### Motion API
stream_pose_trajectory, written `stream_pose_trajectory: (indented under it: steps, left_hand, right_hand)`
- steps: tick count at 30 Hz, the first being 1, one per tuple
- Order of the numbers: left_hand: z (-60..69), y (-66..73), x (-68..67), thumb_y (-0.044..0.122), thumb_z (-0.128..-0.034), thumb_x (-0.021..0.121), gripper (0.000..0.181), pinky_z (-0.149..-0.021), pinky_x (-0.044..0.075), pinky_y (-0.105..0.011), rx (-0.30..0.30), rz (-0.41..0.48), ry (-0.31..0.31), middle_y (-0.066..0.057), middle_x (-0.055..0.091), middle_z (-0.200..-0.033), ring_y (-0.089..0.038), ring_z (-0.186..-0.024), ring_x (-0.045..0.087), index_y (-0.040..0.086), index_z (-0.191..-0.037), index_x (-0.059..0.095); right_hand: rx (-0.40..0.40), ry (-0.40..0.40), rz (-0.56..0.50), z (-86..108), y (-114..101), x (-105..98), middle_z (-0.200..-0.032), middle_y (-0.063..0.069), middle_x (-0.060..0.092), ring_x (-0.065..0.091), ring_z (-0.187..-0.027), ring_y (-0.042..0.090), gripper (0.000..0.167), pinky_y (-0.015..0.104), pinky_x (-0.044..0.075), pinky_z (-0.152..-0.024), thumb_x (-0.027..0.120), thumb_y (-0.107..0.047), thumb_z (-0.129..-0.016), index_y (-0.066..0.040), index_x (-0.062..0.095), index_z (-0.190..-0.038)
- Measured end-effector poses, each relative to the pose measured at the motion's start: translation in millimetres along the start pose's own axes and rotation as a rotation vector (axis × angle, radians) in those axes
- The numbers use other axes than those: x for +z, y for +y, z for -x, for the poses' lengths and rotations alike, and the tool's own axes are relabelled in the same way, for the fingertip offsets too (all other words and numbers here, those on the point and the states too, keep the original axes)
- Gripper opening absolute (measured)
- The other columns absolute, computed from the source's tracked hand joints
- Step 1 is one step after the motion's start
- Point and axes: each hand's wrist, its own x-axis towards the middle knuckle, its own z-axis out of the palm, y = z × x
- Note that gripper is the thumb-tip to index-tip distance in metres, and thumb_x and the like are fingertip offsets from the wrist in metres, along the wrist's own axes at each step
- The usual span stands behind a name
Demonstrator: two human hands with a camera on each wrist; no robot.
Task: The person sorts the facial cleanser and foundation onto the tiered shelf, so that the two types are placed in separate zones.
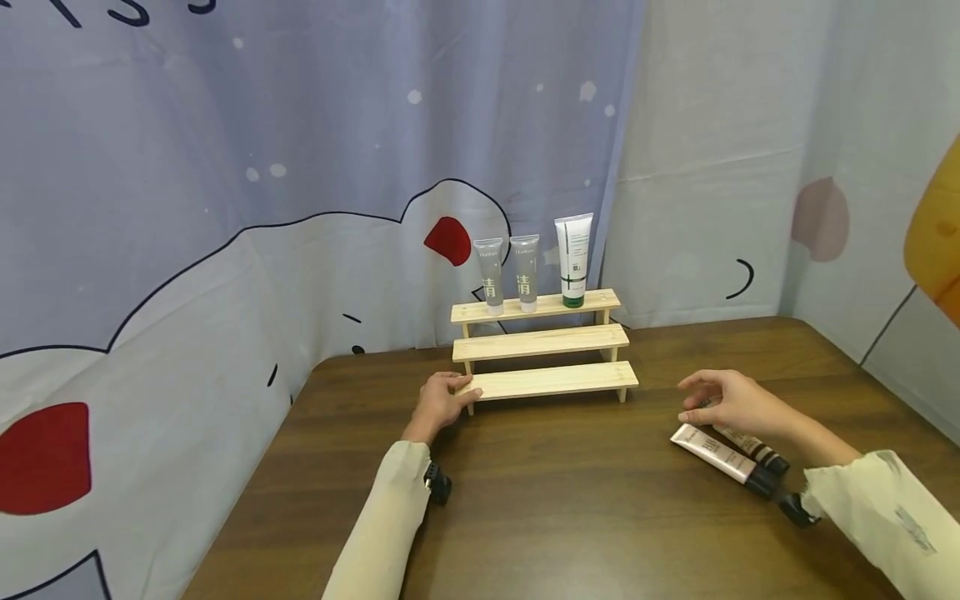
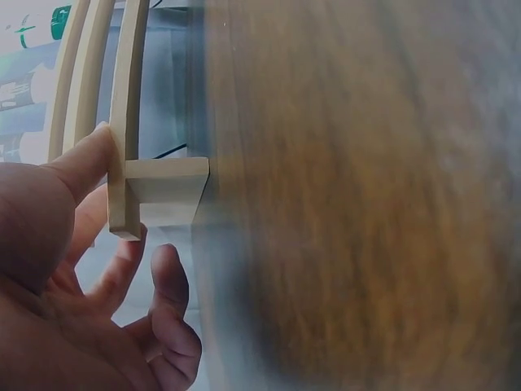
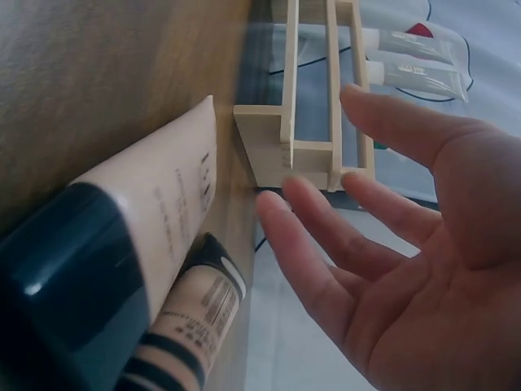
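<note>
a: over to the left hand (image 1: 438, 404): stretched forward out of a cream sleeve (image 1: 382, 508), pinching the left end of the lowest step on the wooden rack (image 1: 547, 381) between thumb and fingers.

b: and now to the right hand (image 1: 731, 404)! hanging above the table (image 1: 570, 517), angled inward, with fingers loosely bent and thumb apart, grasping nothing. right beneath, lying just beside each other to the right of the rack: a pale pink tube (image 1: 712, 452) with a black cap and a slimmer beige tube (image 1: 750, 444) with dark bands.

a: any lettering to call?

b: on the pink, reading what looks like "bb". on the beige, only tiny print, too small to make out.

a: up to the top step: counting two clear tubes (image 1: 491, 275), upright on white caps, marked with a large "清" below small, unclear script. farther right, past a gap, spotting a white tube (image 1: 574, 254) upright on a green cap, printed too finely to read.

b: and behind, on the curtain (image 1: 337, 142), catching cut-off black strokes, upper left.
</note>
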Motion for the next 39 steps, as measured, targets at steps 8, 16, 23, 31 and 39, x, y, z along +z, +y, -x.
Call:
stream_pose_trajectory:
  steps: [8,16,23,31,39]
  left_hand:
    - [-0.1,0.5,-0.1,0.029,-0.0895,0.076,0.043,-0.107,0.04,-0.052,0.002,0.003,-0.002,-0.015,0.056,-0.138,-0.041,-0.132,0.046,0.012,-0.128,0.068]
    - [-0.1,-0.3,-1.4,0.029,-0.09,0.075,0.043,-0.107,0.04,-0.051,0.008,-0.011,0.007,-0.014,0.057,-0.137,-0.04,-0.131,0.047,0.011,-0.128,0.068]
    - [0.5,-0.4,-1.3,0.03,-0.0906,0.074,0.043,-0.107,0.04,-0.052,0.005,-0.008,-0.007,-0.013,0.056,-0.139,-0.04,-0.132,0.047,0.012,-0.129,0.067]
    - [-1.0,-2.1,1.4,0.031,-0.0905,0.075,0.041,-0.107,0.041,-0.05,-0.018,-0.016,0.006,-0.011,0.057,-0.138,-0.038,-0.132,0.047,0.014,-0.128,0.069]
    - [-0.4,-0.8,1.4,0.031,-0.0904,0.075,0.042,-0.106,0.041,-0.051,-0.008,-0.017,0.001,-0.012,0.057,-0.138,-0.039,-0.131,0.047,0.014,-0.128,0.068]
  right_hand:
    - [-0.047,-0.074,0.011,10.9,8,1,-0.1,0.013,0.069,0.065,-0.079,0.018,0.052,0.03,0.055,-0.06,0.078,-0.017,-0.086,0.011,0.056,-0.124]
    - [-0.038,-0.089,0.074,19.6,8,1,-0.098,0.01,0.068,0.063,-0.081,0.016,0.051,0.027,0.053,-0.06,0.081,-0.017,-0.082,0.009,0.059,-0.121]
    - [-0.045,-0.075,0.16,25.8,16,1,-0.098,0.007,0.067,0.063,-0.081,0.015,0.052,0.026,0.052,-0.059,0.084,-0.014,-0.077,0.008,0.062,-0.119]
    - [-0.01,-0.124,0.14,24.5,19,3,-0.099,0.01,0.064,0.063,-0.075,0.015,0.052,0.028,0.055,-0.058,0.086,-0.009,-0.074,0.006,0.062,-0.119]
    - [-0.034,-0.143,0.198,24.6,17,5,-0.095,0.007,0.062,0.057,-0.075,0.016,0.049,0.026,0.051,-0.059,0.085,-0.019,-0.076,0.0,0.064,-0.116]
